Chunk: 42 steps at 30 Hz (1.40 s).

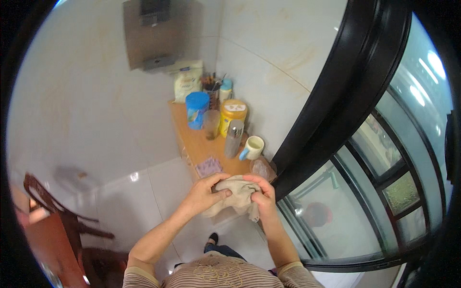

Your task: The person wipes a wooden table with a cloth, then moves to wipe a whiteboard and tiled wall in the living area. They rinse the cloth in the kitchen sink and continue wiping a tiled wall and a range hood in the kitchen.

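A bunched beige cloth [236, 190] is held up in front of my body, over the near end of a narrow wooden table [187, 126]. My left hand [209, 192] grips its left side, thumb on top. On the other side, my right hand [264, 196] pinches a fold between thumb and fingers, and a loose end hangs below. Just beyond the cloth lie a purple patterned cloth [209, 166] and a clear plastic item [260, 169]. Past them stand a pale mug with a blue handle [254, 147] and a grey bottle [234, 140].
Farther back are a blue canister [197, 111], a clear cup [211, 124], a yellow tub [233, 113], a blue-capped bottle [225, 90] and a pale bag [188, 81]. A black-framed glass sliding door [342, 201] borders the right. Dark wooden furniture [54, 237] stands at left.
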Each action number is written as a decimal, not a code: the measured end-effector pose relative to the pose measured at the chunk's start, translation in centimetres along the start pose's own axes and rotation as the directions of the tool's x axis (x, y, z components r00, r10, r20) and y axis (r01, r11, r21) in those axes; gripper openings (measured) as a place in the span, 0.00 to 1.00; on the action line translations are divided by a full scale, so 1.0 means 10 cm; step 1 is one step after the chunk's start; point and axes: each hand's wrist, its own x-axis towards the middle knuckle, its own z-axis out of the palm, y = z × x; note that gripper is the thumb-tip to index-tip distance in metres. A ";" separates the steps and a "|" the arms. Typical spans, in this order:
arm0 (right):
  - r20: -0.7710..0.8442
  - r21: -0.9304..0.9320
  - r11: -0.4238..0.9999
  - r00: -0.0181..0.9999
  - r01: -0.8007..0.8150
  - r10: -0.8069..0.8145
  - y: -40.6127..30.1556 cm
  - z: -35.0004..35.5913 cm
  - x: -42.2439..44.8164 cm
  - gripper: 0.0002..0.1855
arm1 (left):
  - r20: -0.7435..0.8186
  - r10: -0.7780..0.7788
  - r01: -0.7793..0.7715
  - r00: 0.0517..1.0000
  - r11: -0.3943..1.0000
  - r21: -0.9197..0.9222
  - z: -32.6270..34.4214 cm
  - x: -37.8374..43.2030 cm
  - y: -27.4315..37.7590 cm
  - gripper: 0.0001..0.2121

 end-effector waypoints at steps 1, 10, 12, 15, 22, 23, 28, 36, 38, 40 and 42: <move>0.008 0.029 1.000 1.000 0.009 -0.009 0.01 -0.10 0.13 0.27 | 0.074 -0.048 0.050 0.996 0.998 -0.035 -0.05 0.20 -0.05 0.18; 0.200 -0.930 0.176 0.846 0.323 -0.494 -0.61 -0.67 1.10 0.24 | 0.124 0.680 -0.652 0.723 0.612 0.447 -0.10 1.98 0.15 0.15; 0.315 -0.946 -0.144 0.727 0.290 -0.610 -1.00 -0.83 1.36 0.21 | 0.107 0.787 -0.727 0.607 0.496 0.475 0.03 2.47 0.39 0.14; 0.493 -0.850 -0.515 0.519 0.115 -0.698 -1.72 -0.97 1.79 0.16 | -0.024 0.932 -0.831 0.361 0.333 0.444 0.24 3.25 0.94 0.15; 0.759 -0.386 -0.846 0.395 -0.368 -0.518 -3.07 -1.01 2.60 0.21 | -0.364 0.907 -0.869 -0.211 -0.004 0.494 0.43 4.52 2.30 0.14; 0.720 -0.461 -0.824 0.404 -0.329 -0.564 -3.03 -1.16 2.68 0.19 | -0.386 0.900 -0.886 -0.200 0.002 0.463 0.59 4.70 2.18 0.14; 0.611 -0.586 -0.732 0.405 -0.347 -0.681 -1.98 -1.33 2.63 0.10 | -0.385 0.920 -0.962 -0.073 0.037 0.270 0.94 4.86 1.27 0.10; 0.270 -0.689 -0.614 0.649 -0.386 -0.711 -0.02 -1.59 1.88 0.13 | -0.114 0.970 -0.956 0.217 0.235 0.178 1.26 4.14 -0.47 0.06; 0.171 -0.727 -0.543 0.655 -0.421 -0.736 0.03 -1.50 1.83 0.14 | -0.098 0.971 -0.957 0.219 0.233 0.175 1.18 4.00 -0.40 0.06; 0.077 -0.768 -0.462 0.652 -0.444 -0.754 -0.02 -1.33 1.88 0.15 | 0.106 0.960 -0.959 0.260 0.243 0.145 1.02 4.00 -0.41 0.06; -0.004 -0.854 -0.356 0.689 -0.379 -0.725 -0.01 -1.22 1.89 0.16 | 0.242 0.931 -0.960 0.275 0.253 0.117 0.86 4.06 -0.46 0.05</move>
